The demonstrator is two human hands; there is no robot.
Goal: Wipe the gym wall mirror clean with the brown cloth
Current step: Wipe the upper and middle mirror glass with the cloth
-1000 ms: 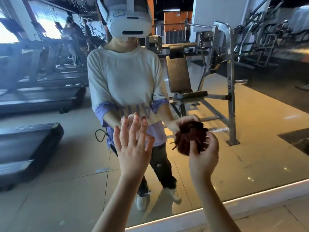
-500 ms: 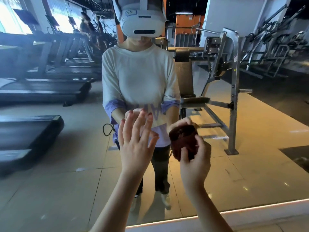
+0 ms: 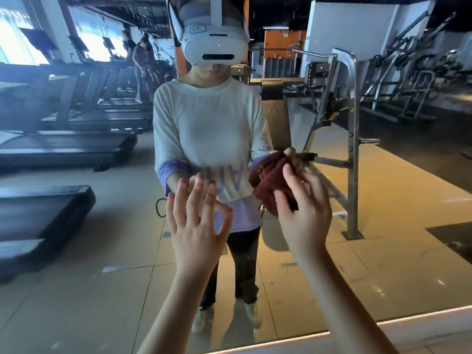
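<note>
Head view: treadmills (image 3: 63,146), weight bench (image 3: 350,149) in mirror (image 3: 408,264)

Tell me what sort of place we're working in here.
A gym, almost certainly. The wall mirror reflects a row of treadmills on the view's left and a steel weight bench rack on its right, with more exercise machines behind. The right hand grips the brown cloth before it.

Splayed left grip (image 3: 196,226); curled right grip (image 3: 304,215).

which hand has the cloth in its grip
The right hand grips the bunched brown cloth; the left hand holds nothing, its fingers spread open.
</note>
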